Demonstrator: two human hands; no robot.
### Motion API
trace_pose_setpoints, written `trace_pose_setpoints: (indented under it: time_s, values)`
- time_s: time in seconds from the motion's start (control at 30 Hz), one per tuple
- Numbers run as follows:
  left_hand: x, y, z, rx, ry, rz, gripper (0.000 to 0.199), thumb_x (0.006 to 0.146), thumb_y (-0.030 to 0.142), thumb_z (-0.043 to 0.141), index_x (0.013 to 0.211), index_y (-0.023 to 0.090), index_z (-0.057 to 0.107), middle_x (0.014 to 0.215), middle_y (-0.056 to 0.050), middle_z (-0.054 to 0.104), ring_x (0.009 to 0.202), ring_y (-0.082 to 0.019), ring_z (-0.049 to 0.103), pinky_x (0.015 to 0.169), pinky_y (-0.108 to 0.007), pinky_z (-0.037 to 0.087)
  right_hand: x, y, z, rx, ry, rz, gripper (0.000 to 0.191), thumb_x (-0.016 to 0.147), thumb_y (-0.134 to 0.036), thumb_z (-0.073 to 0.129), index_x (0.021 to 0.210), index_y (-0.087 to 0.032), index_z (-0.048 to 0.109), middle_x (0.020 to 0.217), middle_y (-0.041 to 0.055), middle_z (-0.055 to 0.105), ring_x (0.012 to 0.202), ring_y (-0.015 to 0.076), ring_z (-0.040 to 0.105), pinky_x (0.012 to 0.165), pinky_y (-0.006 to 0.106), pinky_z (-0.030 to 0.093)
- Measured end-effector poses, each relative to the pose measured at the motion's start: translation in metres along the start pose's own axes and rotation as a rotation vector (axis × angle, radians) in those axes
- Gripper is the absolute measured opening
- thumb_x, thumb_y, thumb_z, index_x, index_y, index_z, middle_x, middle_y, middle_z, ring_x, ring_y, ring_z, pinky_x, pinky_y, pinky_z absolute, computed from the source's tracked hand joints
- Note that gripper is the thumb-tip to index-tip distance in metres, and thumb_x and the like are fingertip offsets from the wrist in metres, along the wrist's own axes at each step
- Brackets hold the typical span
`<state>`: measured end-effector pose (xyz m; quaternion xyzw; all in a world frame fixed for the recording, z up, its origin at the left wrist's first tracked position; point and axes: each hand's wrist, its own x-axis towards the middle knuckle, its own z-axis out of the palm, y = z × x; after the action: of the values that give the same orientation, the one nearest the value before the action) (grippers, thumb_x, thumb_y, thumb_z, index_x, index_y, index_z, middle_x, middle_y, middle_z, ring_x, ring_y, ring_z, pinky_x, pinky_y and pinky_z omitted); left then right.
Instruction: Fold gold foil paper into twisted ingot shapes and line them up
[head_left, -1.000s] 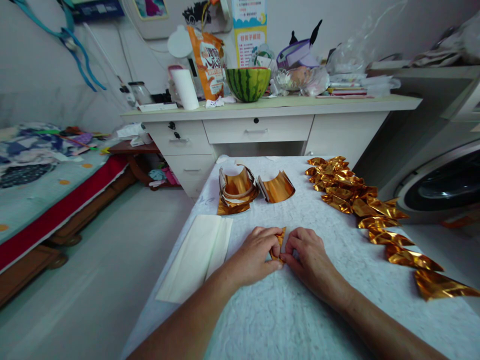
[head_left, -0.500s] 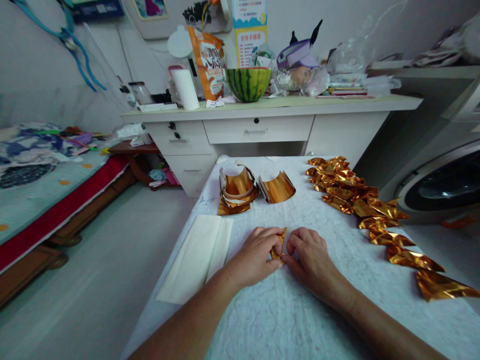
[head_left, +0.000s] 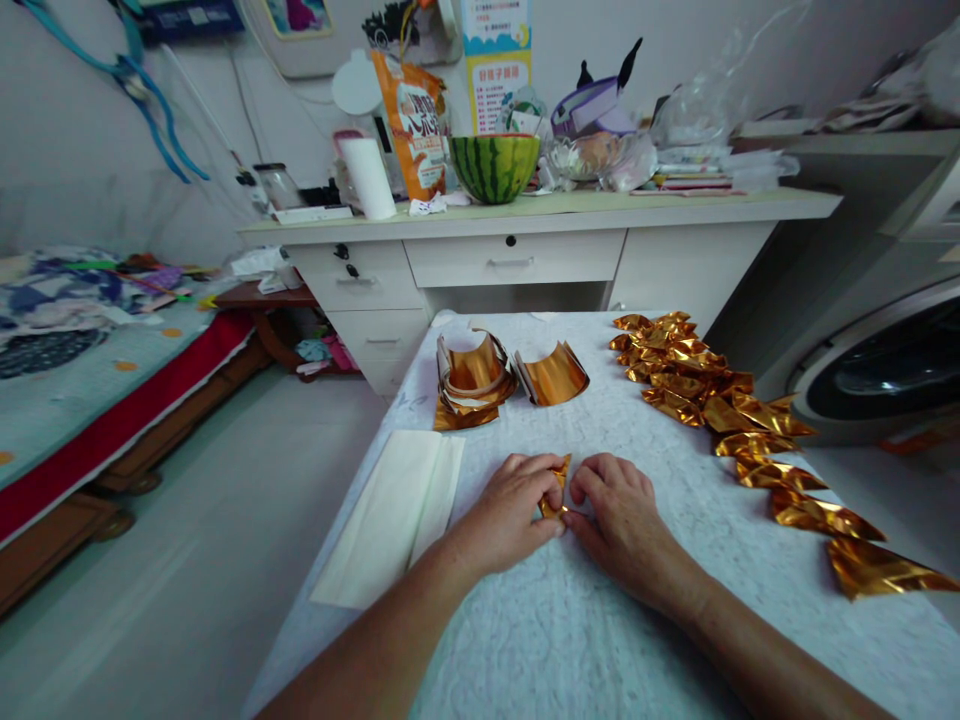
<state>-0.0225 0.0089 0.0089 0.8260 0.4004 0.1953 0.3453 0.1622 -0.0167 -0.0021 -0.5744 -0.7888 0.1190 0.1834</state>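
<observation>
A small folded piece of gold foil paper [head_left: 550, 510] lies at the middle of the cloth-covered table, mostly hidden under my fingers. My left hand [head_left: 514, 508] is closed over it, fingers curled and thumb at its lower edge. From the other side, my right hand [head_left: 621, 515] has curled fingers, its thumb tip at the foil's lower corner. Beyond my hands stand a stack of curled gold foil sheets [head_left: 476, 372] and a smaller curled pile [head_left: 556, 376]. Along the right side runs a row of several folded, twisted gold foil pieces [head_left: 757, 412].
White paper sheets [head_left: 379, 520] lie to the left of my left forearm. A white desk [head_left: 517, 260] stands behind the table, bearing a watermelon half [head_left: 495, 168] and an orange pouch [head_left: 412, 125]. A washing machine [head_left: 885, 330] is at the right, a bed [head_left: 112, 390] at the left.
The view has shifted very slightly. Both hands stay at the gold foil paper in nearly the same pose, with no clear movement of other things.
</observation>
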Motion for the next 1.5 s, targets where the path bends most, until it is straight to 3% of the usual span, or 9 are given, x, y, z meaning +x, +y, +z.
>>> trace_pose_setpoints:
  time_s: [0.3,0.4,0.5,0.73,1.07,1.23,1.37,1.5]
  values:
    - [0.001,-0.001,0.002,0.015,0.003,0.0,0.018,0.075,0.011,0.066,0.084,0.023,0.055,0.142,0.0,0.049,0.125,-0.024,0.042,0.106,-0.041,0.036,-0.004,0.02,0.0,-0.037,0.068,0.033,0.047,0.078,-0.019,0.062,0.122,-0.031,0.054,0.117,0.0092,0.053,0.105,0.029,0.049,0.089,0.048,0.038]
    - [0.0,-0.002,0.002,0.016,0.012,0.006,0.018,0.075,0.011,0.066,0.084,0.023,0.055,0.141,0.001,0.049,0.124,-0.023,0.043,0.105,-0.04,0.036,-0.006,0.026,-0.002,-0.048,0.077,0.05,0.051,0.079,-0.019,0.06,0.127,-0.032,0.051,0.119,0.0095,0.053,0.109,0.03,0.049,0.091,0.049,0.038]
    - [0.0,-0.002,0.003,0.012,0.022,0.009,0.019,0.075,0.011,0.067,0.084,0.023,0.054,0.14,0.001,0.05,0.123,-0.023,0.043,0.104,-0.037,0.036,-0.005,0.031,-0.004,-0.017,0.074,0.068,0.052,0.079,-0.019,0.058,0.129,-0.026,0.048,0.121,0.0107,0.053,0.111,0.0303,0.048,0.093,0.049,0.037]
    - [0.001,0.0,0.004,0.009,0.064,0.02,0.034,0.073,0.011,0.067,0.101,0.024,0.053,0.118,0.0,0.059,0.112,-0.022,0.047,0.097,-0.035,0.04,0.008,0.038,-0.007,-0.001,0.097,0.106,0.028,0.089,-0.025,0.048,0.114,-0.019,0.059,0.111,0.0115,0.059,0.102,0.0279,0.051,0.087,0.044,0.039]
    - [0.002,-0.004,0.004,0.059,0.07,0.074,0.031,0.07,0.009,0.071,0.095,0.022,0.059,0.128,-0.003,0.056,0.129,-0.022,0.04,0.113,-0.039,0.028,0.02,0.031,0.003,-0.114,0.098,0.149,0.02,0.082,-0.027,0.061,0.1,-0.019,0.061,0.107,0.0106,0.058,0.099,0.0294,0.049,0.083,0.042,0.036]
    - [0.003,-0.002,0.004,0.039,0.052,0.082,0.028,0.071,0.006,0.068,0.093,0.021,0.06,0.128,-0.005,0.055,0.123,-0.02,0.048,0.107,-0.036,0.036,0.021,0.03,0.0,-0.079,0.092,0.177,0.015,0.08,-0.024,0.062,0.094,-0.019,0.061,0.104,0.0096,0.058,0.097,0.028,0.049,0.081,0.039,0.036]
    - [0.003,-0.001,0.003,0.035,0.053,0.093,0.028,0.072,0.006,0.067,0.095,0.022,0.06,0.126,-0.004,0.057,0.121,-0.02,0.05,0.106,-0.036,0.037,0.022,0.029,-0.006,0.0,0.072,0.189,0.006,0.082,-0.019,0.056,0.086,-0.02,0.06,0.097,0.0073,0.06,0.095,0.0259,0.05,0.081,0.037,0.035]
    - [0.001,0.001,0.001,0.042,0.069,0.098,0.028,0.072,0.004,0.067,0.093,0.021,0.059,0.127,-0.004,0.056,0.12,-0.02,0.048,0.104,-0.036,0.037,0.024,0.029,-0.012,0.069,0.05,0.186,0.008,0.081,-0.017,0.053,0.081,-0.02,0.06,0.087,0.0048,0.064,0.09,0.0247,0.052,0.08,0.037,0.033]
